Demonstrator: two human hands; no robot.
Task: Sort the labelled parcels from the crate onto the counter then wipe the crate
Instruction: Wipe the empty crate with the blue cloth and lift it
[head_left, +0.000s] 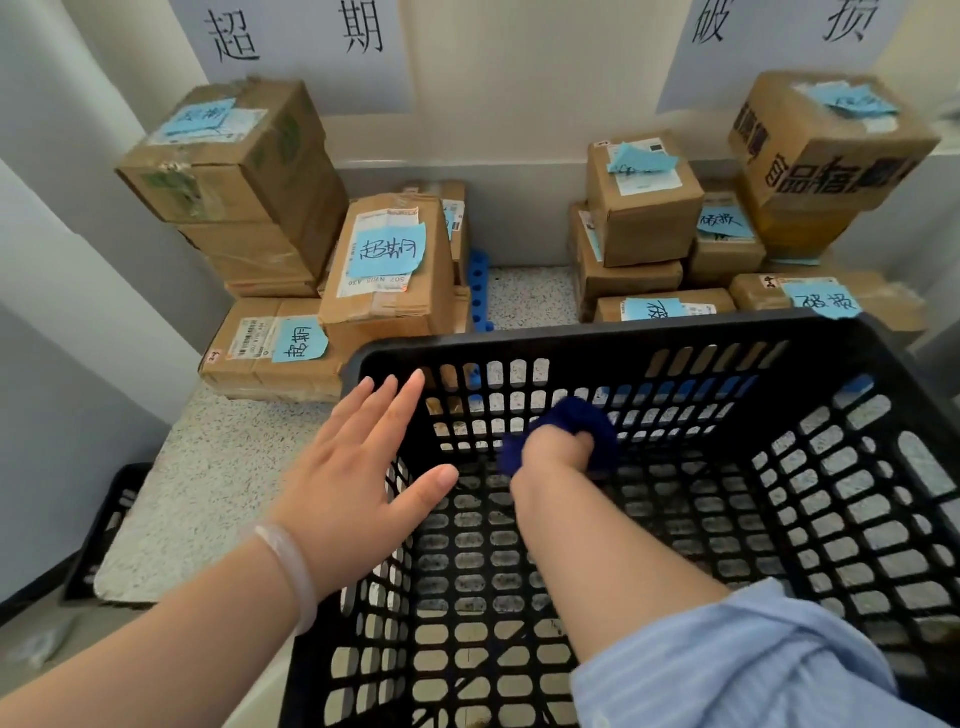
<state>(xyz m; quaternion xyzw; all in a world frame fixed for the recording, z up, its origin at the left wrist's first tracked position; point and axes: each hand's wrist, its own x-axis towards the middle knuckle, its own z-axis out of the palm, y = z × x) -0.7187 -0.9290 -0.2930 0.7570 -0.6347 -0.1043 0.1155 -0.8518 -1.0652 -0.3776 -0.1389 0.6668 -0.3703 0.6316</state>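
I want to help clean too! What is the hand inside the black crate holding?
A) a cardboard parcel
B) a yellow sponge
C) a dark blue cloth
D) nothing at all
C: the right hand, reaching down inside the black crate, grips a bunched-up dark blue cloth near the crate's far wall.

– How many cardboard parcels (439, 280)?
– At least five stacked on the left and seven on the right. Any hidden behind them I can't count.
– And blue handwritten notes (387, 249)?
– Eight showing.
– The rest?
– Two paper wall signs (296, 41), two black crates (597, 340), one blue cloth (576, 415), one bracelet (298, 566).
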